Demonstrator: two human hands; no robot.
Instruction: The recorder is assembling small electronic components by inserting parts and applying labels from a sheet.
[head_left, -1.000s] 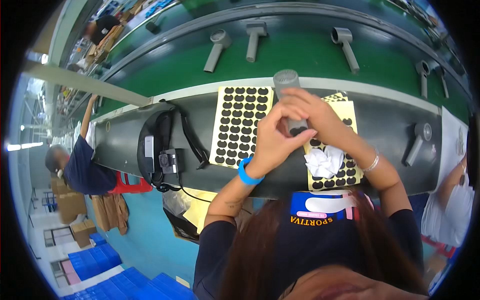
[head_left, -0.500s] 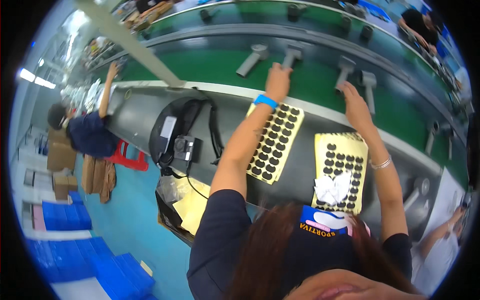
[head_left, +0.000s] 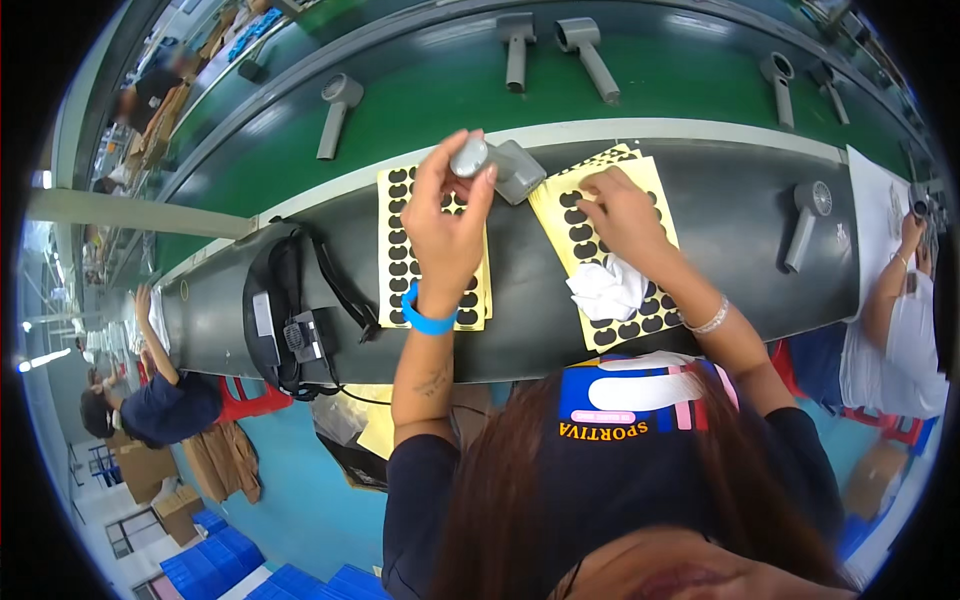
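Note:
My left hand (head_left: 447, 215) grips a grey hair-dryer body (head_left: 497, 162) by its handle, lifted just above the dark workbench (head_left: 740, 240). Under it lies a yellow sheet of black oval stickers (head_left: 398, 262). My right hand (head_left: 615, 207) rests fingers-down on a second yellow sticker sheet (head_left: 640, 185), fingertips pinching at a sticker; whether one is lifted I cannot tell. A crumpled white cloth (head_left: 607, 290) lies on that sheet near my right wrist.
Several grey dryer bodies, such as one (head_left: 338, 110) at the left, ride the green conveyor belt (head_left: 680, 85) behind the bench; another (head_left: 805, 215) lies on the bench at right. A black strap bundle with a small device (head_left: 295, 330) sits at left. Other workers sit on both sides.
Both hands have come back from reaching out to the conveyor. My left hand now holds a dryer body over the bench, and my right hand has dropped onto the right sticker sheet.

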